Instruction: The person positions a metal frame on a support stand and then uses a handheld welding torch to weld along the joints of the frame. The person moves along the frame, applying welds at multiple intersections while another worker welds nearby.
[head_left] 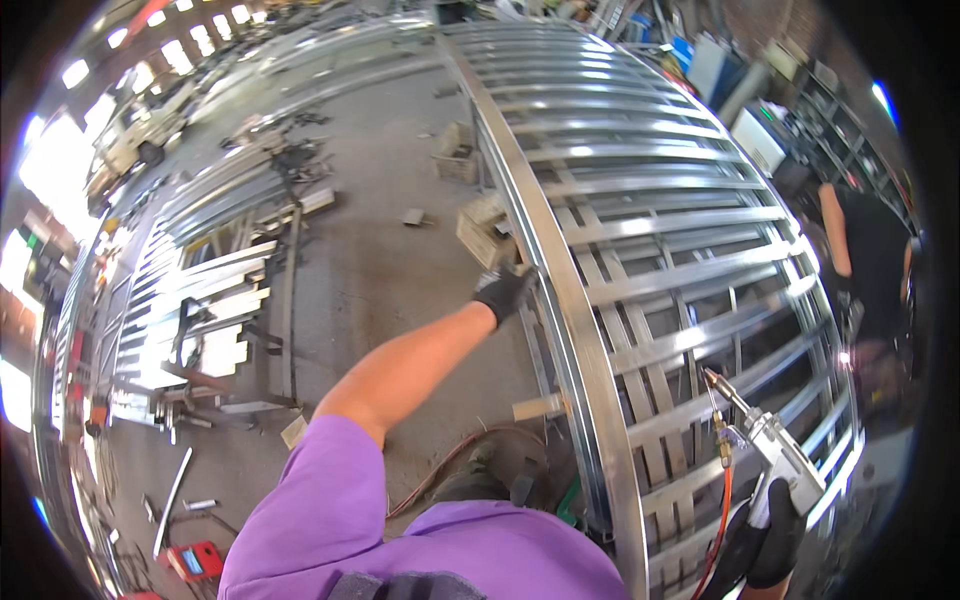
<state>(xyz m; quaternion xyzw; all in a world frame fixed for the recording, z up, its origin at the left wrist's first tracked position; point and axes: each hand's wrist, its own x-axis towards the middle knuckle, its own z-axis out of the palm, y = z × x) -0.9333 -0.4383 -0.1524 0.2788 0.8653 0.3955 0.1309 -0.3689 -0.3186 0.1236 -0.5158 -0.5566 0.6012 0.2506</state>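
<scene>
My right hand (782, 530), in a black glove, is closed round the handle of a silver-grey welding torch (785, 450). The torch's copper-coloured nozzle tip points up and left over a large metal frame (585, 365) of shiny bars. An orange-red hose (724, 510) runs down from a brass fitting on the torch. Reaching forward, my left hand (505, 290), also in a dark glove, is at the outer left edge of the frame's long side rail. Its fingers are smeared, and whether they grip the rail cannot be made out.
At the right, a person in dark clothing (870, 250) stands beside the frame, near a bright spark (845, 357). A wooden crate (482, 228) sits on the floor left of the rail. Farther left is a rack stacked with metal profiles (215, 290). A red device (195, 560) lies at lower left.
</scene>
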